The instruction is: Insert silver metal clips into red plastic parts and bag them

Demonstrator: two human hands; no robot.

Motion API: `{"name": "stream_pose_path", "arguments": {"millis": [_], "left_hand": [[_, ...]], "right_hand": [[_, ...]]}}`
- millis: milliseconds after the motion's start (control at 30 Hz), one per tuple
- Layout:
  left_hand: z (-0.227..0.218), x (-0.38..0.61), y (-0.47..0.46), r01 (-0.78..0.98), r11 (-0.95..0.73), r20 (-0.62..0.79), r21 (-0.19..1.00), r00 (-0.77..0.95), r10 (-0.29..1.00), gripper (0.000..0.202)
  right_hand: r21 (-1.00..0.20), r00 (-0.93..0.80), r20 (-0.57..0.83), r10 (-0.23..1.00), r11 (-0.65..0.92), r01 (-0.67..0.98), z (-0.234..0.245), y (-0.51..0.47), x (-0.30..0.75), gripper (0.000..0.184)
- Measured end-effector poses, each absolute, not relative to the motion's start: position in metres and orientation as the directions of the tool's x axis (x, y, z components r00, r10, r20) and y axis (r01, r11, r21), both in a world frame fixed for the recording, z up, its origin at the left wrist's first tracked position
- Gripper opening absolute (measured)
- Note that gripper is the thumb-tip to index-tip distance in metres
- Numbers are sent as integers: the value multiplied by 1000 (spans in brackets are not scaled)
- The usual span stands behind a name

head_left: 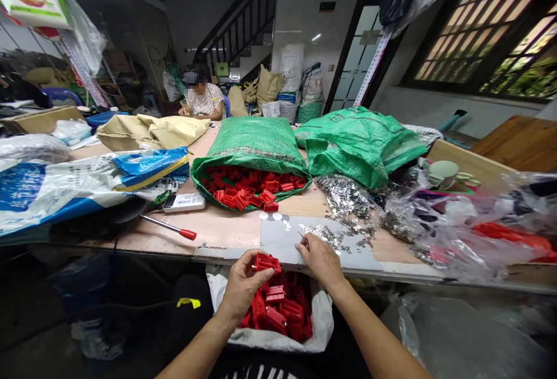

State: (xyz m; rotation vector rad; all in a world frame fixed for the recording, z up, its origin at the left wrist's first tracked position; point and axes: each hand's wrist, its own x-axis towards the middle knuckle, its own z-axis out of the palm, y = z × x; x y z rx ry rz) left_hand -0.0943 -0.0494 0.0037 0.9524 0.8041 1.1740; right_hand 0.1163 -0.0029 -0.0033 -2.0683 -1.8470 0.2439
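My left hand point(246, 279) is closed around one red plastic housing point(267, 263), held just in front of the table edge. Below it, a white sack point(322, 318) in my lap is filled with more red plastic housings point(278, 316). My right hand point(321, 258) is over the grey sheet point(278, 242), thumb and fingertips pinched together. A tiny dark sliver shows at those fingertips, too small to name. Beside that hand, small shiny metal pieces point(333, 237) lie scattered. Behind, a green woven sack point(256, 141) lies on its side, its mouth spilling red housings point(243, 193).
A red-tipped lever point(187, 234) sticks out at left beside a white boxy device point(185, 202). Clear bags of metal pieces point(348, 193), another green sack point(357, 141) and plastic bags point(470, 239) crowd the right. Across the table point(230, 231) sits another person point(202, 97).
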Motion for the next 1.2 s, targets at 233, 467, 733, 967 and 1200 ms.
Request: {"name": "stream_pose_path", "arguments": {"millis": [233,467,733,967,1200], "left_hand": [[8,-96,-52,-426,196,-109,883,220,969,34],[12,-100,-51,-526,258,-128,810,270,954,37],[15,-99,-50,-584,313,-148,749,313,938,54],[10,-96,-52,-420,161,-50,893,263,963,58],[13,-97,-54,-168,-47,84,985,215,973,47]], "right_hand": [[-426,53,119,991,3,905,-1,0,114,6],[-565,-9,128,992,80,821,2,-8,109,9],[-928,-166,12,986,73,365,15,-24,96,23],[-991,-227,-93,969,-67,119,23,-45,80,31],[-983,-185,-46,982,-12,185,13,-47,76,28]]}}
